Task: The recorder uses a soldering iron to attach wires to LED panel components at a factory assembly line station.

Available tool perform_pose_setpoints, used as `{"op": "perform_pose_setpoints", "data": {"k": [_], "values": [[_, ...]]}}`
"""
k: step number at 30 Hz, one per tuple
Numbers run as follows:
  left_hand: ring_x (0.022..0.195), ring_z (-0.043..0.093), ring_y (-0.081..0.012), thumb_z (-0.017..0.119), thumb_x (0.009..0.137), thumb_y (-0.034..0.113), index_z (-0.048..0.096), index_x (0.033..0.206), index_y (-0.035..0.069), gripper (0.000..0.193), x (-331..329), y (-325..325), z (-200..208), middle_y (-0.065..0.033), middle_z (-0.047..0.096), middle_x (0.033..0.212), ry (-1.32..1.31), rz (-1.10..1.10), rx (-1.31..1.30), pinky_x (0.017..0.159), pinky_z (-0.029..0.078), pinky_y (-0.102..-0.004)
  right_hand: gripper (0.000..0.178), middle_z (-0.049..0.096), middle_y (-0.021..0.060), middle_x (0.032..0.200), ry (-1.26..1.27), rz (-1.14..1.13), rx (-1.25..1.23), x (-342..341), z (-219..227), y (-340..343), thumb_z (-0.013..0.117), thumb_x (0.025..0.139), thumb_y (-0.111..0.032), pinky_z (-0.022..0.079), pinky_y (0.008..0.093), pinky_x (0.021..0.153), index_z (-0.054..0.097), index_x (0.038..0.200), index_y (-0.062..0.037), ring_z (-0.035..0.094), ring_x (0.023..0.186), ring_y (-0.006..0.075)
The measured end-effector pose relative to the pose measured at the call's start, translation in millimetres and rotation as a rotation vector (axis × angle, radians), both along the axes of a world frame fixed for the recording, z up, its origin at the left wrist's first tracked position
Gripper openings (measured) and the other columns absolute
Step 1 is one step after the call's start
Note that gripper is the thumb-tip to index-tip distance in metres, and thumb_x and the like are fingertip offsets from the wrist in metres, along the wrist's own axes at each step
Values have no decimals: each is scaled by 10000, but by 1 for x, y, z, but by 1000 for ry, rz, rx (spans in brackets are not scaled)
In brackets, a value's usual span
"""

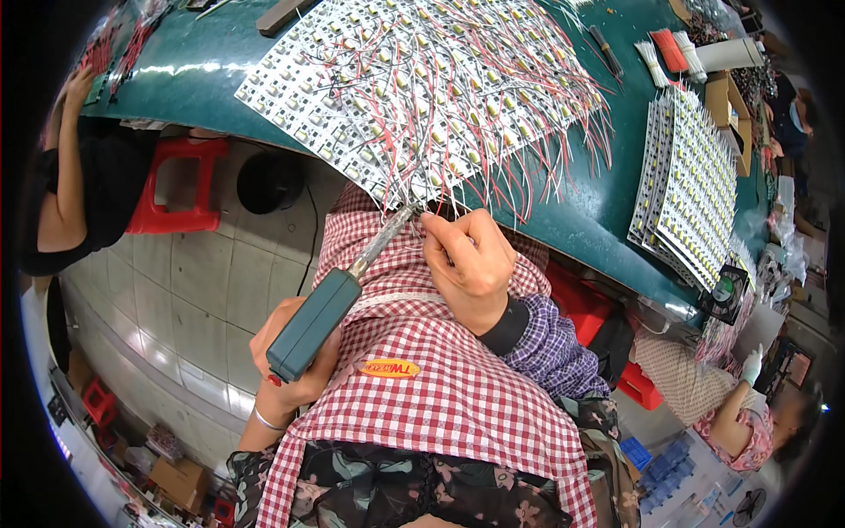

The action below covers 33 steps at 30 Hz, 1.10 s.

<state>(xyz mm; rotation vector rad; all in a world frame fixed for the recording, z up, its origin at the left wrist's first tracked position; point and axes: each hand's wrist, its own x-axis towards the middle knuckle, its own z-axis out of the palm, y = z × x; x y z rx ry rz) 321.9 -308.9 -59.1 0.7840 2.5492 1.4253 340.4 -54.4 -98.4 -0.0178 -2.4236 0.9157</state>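
Note:
My left hand [299, 339] is wrapped around the dark green handle of a soldering gun [315, 319]. Its metal barrel slants up to the near corner of a white panel of small circuit boards [286, 97]. Beside the tip, the thumb and forefinger of my right hand [475, 268] are pinched together at that corner; what lies between them is too small to make out. Red, white and black wires [493, 75] spread over the panel, many hanging off its right side. The panel's near corner juts over the table edge, above my lap.
The green table [194, 66] carries a stack of similar panels [691, 185], bundled wires [669, 51] and a cardboard box [729, 106] on the right. Red stools [180, 185] and a black bucket [268, 182] stand below. Other people sit at far left and right.

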Motion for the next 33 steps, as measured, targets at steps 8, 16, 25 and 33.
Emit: {"op": "perform_pose_setpoints", "data": {"k": [8,16,25,33], "values": [[736,695,-327,760,717,-19,704,916,-62,211,-2,3,6,-179,688,888,-10,-8,-22,643,562,-368,318,476,88,751,3,-2,-7,0,0,0,758,725,94,447,371,551,721,1034,30,545,656,240],[710,690,-332,738,703,-41,713,938,-46,237,20,-28,-13,-180,688,878,-71,79,-27,604,552,-362,326,468,89,748,7,1,-20,0,1,-1,759,719,106,445,371,553,717,1034,33,541,656,242],[811,739,-371,748,718,-34,728,965,-57,250,28,-37,-23,-225,722,952,-58,95,-75,696,604,-386,296,467,89,740,12,-7,-13,0,1,-1,759,737,106,438,373,549,710,1020,37,535,652,244],[831,745,-381,744,699,-45,734,945,-62,247,10,-21,-6,-232,724,962,157,2,-62,731,619,-407,297,508,80,745,155,-15,-8,0,14,0,765,718,130,431,370,554,715,994,34,540,662,253]]}}
